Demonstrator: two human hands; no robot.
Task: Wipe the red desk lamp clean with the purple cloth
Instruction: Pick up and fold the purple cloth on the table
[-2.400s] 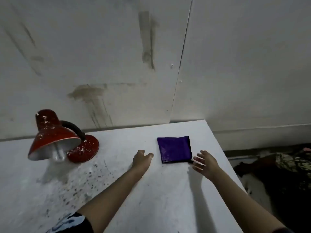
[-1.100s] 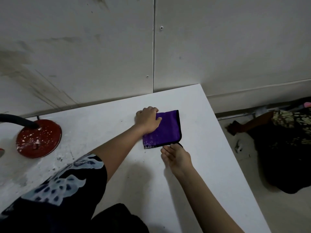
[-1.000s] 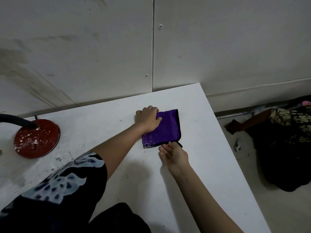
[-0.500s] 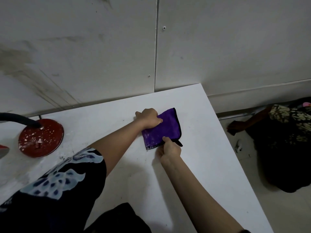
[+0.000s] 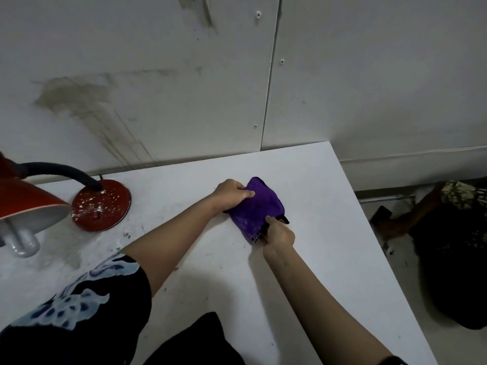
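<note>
The folded purple cloth (image 5: 257,209) with a black edge sits on the white table (image 5: 329,233), its far side lifted and bunched. My left hand (image 5: 230,194) grips the cloth's far left corner with curled fingers. My right hand (image 5: 279,234) pinches its near right edge. The red desk lamp stands far left: a speckled round base (image 5: 101,208), a black flexible neck (image 5: 60,171), and the red shade (image 5: 23,200) with a white bulb (image 5: 22,241) hanging below it, partly cut off by the frame.
A stained grey wall (image 5: 184,88) backs the table. The table's right edge (image 5: 369,225) drops to the floor, where a dark patterned bundle (image 5: 453,233) lies. Dark specks and smudges mark the tabletop near the lamp.
My left hand went from resting on the flat cloth to gripping it. My right hand closed on the near edge, and the cloth has been raised and bunched. The view shifted, showing the lamp shade.
</note>
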